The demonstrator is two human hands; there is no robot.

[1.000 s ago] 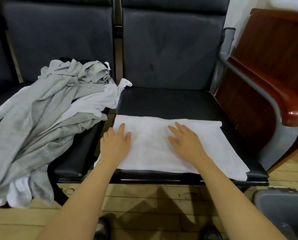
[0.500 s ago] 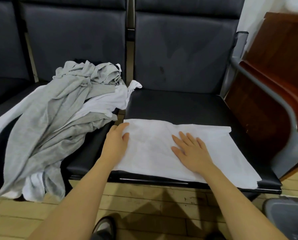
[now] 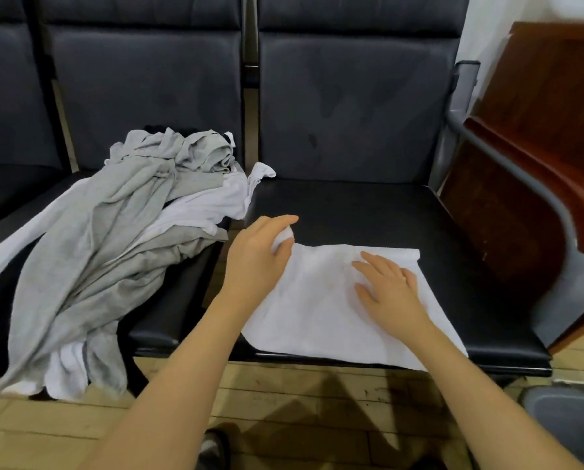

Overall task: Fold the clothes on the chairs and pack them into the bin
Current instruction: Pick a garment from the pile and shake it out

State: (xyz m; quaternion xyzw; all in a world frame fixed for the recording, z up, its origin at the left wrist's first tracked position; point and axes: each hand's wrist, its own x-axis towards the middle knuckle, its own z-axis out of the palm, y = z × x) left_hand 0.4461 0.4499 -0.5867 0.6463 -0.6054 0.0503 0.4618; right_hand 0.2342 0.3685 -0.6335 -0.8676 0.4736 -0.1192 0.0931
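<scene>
A white garment [image 3: 321, 310] lies partly folded on the black seat of the right chair [image 3: 368, 215]. My left hand [image 3: 256, 259] pinches its far left corner and has it lifted a little off the seat. With fingers spread, my right hand [image 3: 390, 293] presses flat on the right half of the white garment. On the seat of the left chair [image 3: 178, 300], a heap of grey and white clothes [image 3: 114, 239] hangs over the front edge. The grey bin [image 3: 561, 425] shows at the lower right corner, on the floor.
A brown wooden cabinet [image 3: 538, 164] stands against the right chair's grey metal armrest [image 3: 507, 174]. The floor [image 3: 317, 395] in front is pale wood planks. My shoe tip [image 3: 212, 449] is below the seat edge.
My left hand went from lying flat on the garment to gripping its left corner and raising it. The right hand slid slightly right and stays flat. The view shifted left.
</scene>
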